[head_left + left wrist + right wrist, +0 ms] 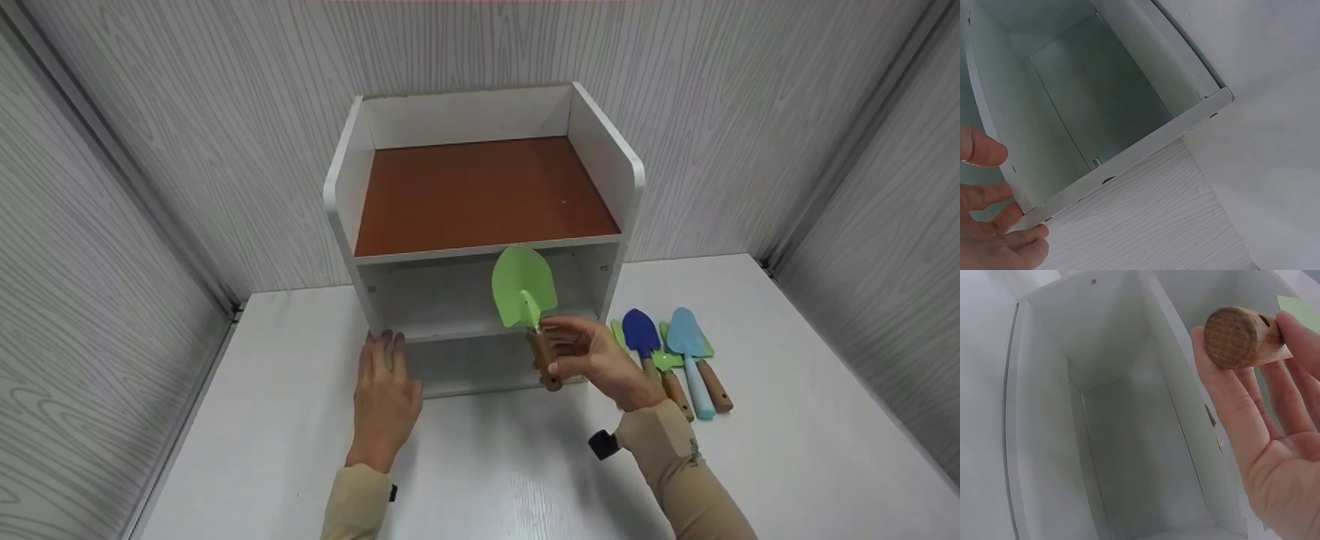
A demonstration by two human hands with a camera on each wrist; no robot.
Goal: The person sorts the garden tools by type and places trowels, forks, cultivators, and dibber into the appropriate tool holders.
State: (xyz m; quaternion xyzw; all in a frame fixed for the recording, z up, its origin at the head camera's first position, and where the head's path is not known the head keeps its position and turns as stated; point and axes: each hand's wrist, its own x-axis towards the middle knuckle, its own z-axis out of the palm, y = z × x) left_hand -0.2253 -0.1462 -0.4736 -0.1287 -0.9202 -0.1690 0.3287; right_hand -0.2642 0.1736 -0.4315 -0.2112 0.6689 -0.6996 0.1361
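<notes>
Your right hand (606, 369) has its thumb and fingers closed on the brown wooden handle (540, 349) of a hand trowel with a light-green leaf-shaped blade (519, 283). The relation to watch is the tool's long axis: it runs up and away from your right fingers, leaning slightly left, blade foremost and the rounded handle end lowest. Ahead of those fingers, the blade overlaps the upper compartment (439, 300) of a white two-tier cabinet with a red-brown top board (484, 196); you cannot tell how far apart blade and opening are.

The right hand is clearly nearer. Your left hand (386, 405), well to the left of the trowel, grasps no tool; its extended fingers touch the cabinet's left front edge near the divider.

Right of your right fingers, on the white bench (795, 450), lie a dark-blue trowel (641, 330), a light-blue trowel (684, 331) and green-headed tools with wooden handles.
</notes>
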